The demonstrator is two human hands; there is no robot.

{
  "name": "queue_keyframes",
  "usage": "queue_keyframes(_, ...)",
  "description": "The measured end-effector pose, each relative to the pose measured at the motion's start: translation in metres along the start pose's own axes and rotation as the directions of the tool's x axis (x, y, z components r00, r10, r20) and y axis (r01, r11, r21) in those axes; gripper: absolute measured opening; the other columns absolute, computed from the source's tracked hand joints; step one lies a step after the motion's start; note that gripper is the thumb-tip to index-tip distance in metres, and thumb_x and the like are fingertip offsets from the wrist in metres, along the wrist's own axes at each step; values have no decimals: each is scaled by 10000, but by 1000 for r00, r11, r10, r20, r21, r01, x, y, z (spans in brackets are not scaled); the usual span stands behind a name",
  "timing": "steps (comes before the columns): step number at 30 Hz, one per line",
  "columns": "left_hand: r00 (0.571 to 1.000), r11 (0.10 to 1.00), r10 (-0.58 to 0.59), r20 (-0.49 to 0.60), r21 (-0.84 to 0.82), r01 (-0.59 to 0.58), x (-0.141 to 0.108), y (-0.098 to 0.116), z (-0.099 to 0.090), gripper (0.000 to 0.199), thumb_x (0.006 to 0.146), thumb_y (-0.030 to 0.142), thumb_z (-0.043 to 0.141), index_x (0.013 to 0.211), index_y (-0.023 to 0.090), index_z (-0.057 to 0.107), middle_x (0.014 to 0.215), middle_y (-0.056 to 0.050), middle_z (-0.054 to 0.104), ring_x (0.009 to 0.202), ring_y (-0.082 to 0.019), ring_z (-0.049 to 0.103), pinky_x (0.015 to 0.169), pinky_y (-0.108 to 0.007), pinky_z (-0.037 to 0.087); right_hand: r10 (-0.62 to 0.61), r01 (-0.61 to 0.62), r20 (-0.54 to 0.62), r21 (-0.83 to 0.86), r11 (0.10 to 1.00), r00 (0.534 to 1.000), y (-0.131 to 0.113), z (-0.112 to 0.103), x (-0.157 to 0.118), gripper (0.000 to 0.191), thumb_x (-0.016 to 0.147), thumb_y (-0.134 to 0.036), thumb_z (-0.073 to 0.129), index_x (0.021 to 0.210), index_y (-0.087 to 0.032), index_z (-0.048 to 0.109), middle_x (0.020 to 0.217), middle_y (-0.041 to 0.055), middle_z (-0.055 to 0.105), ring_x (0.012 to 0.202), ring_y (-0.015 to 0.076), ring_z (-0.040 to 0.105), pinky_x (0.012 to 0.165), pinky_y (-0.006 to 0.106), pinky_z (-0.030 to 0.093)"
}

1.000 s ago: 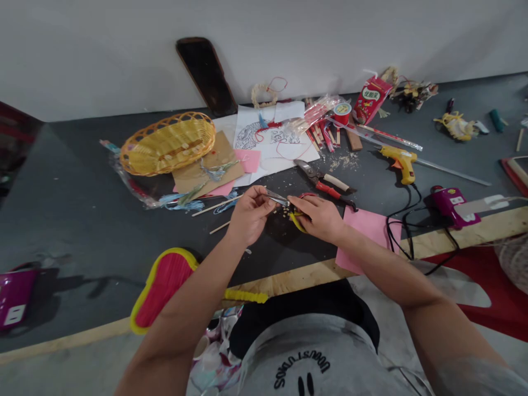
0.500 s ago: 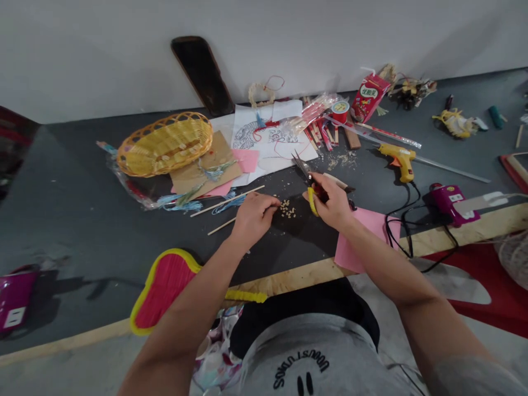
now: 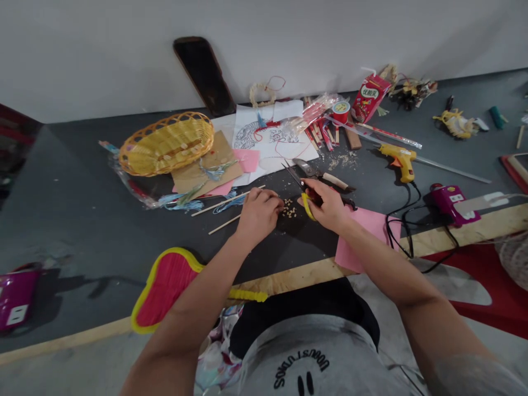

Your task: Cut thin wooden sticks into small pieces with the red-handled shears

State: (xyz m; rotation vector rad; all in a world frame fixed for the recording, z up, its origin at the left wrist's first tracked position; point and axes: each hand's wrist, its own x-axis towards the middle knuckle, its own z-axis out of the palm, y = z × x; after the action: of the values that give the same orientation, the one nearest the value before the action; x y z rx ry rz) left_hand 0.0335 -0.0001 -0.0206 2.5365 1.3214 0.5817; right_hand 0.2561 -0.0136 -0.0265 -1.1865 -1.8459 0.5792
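Aiming the scissors (image 3: 294,175) away and leftward over the grey surface (image 3: 264,258)

The right hand (image 3: 324,202) grasps the scissors by their handles, a yellow loop (image 3: 307,207) showing at the left edge of its fingers. Their long axis lies on a slant: handles at the near right, tips at the far left, directed toward the drawing sheet (image 3: 270,151). The blades look slightly parted. They sit around the middle of the surface, beyond a scatter of small pale pieces (image 3: 289,210); whether they touch it cannot be told. Just to their right lie the cutters (image 3: 313,171), pointing much the same way, partly covered by the right hand.

The left hand (image 3: 259,213) is back up with its fingers bent, the tips just beside the pale pieces; whether it pinches one cannot be told. Near it lie two thin sticks (image 3: 218,204), roughly parallel, rising gently from near left to far right, so that their axis runs crosswise to the scissors. The farther stick's right end shows past the knuckles; the nearer one disappears behind the hand. A pink sheet (image 3: 373,236) lies beneath the right forearm.
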Motion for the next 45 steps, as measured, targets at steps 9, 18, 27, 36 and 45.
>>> queue_keyframes(9, 931, 774, -363, -49, -573, 271, 3, 5, -13, 74, 834, 275, 663, 821, 226, 718, 805, -34, 708, 775, -201, 599, 778, -356, 472, 11, -10, 76, -13, 1000, 997, -9, -2, 0, 428, 902, -377, 627, 1290, -203, 577, 1011, 93, 686, 847, 217, 643, 763, 364, 560)
queue_keyframes(18, 766, 56, -621, 167, -965, 256, 9, 11, -16, 284, 507, 204, 855, 739, 168, 695, 735, -2, 698, 673, -116, 625, 659, -235, 489, -130, 135, 246, -4, 991, 961, -20, 3, -3, 416, 890, -332, 650, 1274, -190, 578, 1033, 102, 680, 991, 242, 637, 879, 387, 542)
queue_keyframes(27, 796, 176, -600, 77, -958, 226, 9, 12, -16, 413, 518, 188, 859, 843, 193, 605, 716, 21, 705, 669, -126, 667, 633, -223, 516, -135, 146, 244, -28, 989, 960, -17, 6, -5, 433, 901, -335, 646, 1302, -192, 569, 1134, 126, 688, 1065, 256, 639, 914, 404, 547)
queue_keyframes(36, 816, 271, -577, 28, -936, 224, 7, 15, -18, 555, 562, 224, 883, 975, 216, 512, 733, 41, 694, 639, -128, 677, 614, -228, 525, -127, 135, 241, -16, 991, 962, -18, 5, -5, 428, 899, -313, 648, 1301, -184, 575, 1134, 122, 690, 1053, 243, 649, 913, 384, 551)
queue_keyframes(45, 819, 340, -573, -25, -917, 210, 6, 13, -18, 545, 595, 243, 868, 989, 225, 492, 746, 41, 678, 650, -134, 676, 628, -241, 522, -103, 110, 256, -16, 994, 961, -17, 6, -7, 440, 905, -252, 608, 1340, -203, 563, 1151, 117, 687, 1020, 232, 658, 888, 377, 559)
